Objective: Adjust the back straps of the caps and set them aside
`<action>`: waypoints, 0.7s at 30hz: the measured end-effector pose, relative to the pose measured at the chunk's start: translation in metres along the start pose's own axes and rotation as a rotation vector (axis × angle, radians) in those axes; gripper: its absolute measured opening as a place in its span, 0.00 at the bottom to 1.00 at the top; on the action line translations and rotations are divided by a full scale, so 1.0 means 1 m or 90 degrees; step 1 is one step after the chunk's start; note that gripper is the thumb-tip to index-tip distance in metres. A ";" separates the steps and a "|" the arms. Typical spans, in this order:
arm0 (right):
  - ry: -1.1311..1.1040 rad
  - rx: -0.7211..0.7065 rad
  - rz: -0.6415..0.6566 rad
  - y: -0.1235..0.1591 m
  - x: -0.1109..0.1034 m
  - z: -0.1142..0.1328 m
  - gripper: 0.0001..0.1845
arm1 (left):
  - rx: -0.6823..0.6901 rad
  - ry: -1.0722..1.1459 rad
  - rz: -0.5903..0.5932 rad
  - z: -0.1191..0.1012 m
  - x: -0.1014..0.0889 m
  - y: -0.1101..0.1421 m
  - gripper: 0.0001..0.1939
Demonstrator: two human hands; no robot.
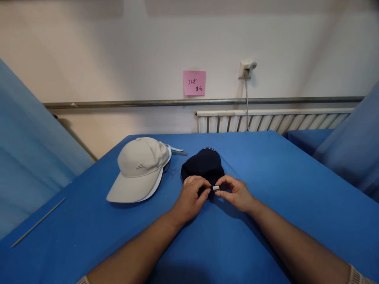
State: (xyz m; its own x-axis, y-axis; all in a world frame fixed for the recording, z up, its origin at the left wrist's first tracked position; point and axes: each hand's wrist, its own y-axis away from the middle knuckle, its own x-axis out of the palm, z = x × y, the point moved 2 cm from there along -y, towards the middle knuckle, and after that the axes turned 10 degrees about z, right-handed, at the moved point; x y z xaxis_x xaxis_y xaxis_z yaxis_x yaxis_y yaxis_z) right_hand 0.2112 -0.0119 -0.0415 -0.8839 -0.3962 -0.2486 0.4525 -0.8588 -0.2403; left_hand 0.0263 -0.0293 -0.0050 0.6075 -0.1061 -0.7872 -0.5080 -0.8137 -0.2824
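Navy cloth cap (204, 163) looks light and floppy; hold its rim. Your hands (191, 197) (237, 193) nearly meet, right pinching the white tab (216, 188).

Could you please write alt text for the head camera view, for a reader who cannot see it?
Two bare hands, the left and the right, pinch at the near edge of a dark cap, a small white piece at the right fingertips. Light caps lie stacked to the left on a blue-covered table, with a thin stick farther left.
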 end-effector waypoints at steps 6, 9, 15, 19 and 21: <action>-0.116 0.017 -0.079 -0.002 -0.007 -0.007 0.14 | 0.028 -0.012 -0.116 0.012 -0.011 -0.001 0.09; -0.133 0.026 -0.083 -0.002 -0.008 -0.008 0.13 | 0.032 -0.029 -0.132 0.014 -0.014 -0.003 0.08; -0.049 0.007 -0.066 -0.002 -0.003 -0.003 0.12 | 0.042 -0.060 -0.048 0.005 -0.006 -0.002 0.11; 0.000 -0.002 -0.037 -0.001 0.004 -0.001 0.10 | 0.052 -0.090 -0.005 -0.009 -0.003 0.000 0.17; 0.030 0.007 -0.032 -0.001 0.007 0.000 0.09 | 0.054 -0.107 0.012 -0.013 0.000 -0.001 0.17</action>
State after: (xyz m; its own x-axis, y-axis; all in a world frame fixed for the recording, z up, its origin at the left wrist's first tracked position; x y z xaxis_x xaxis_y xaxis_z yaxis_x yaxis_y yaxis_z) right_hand 0.2043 -0.0136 -0.0434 -0.8984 -0.3376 -0.2808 0.4070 -0.8803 -0.2438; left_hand 0.0352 -0.0357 0.0024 0.4908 -0.0185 -0.8711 -0.5728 -0.7602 -0.3066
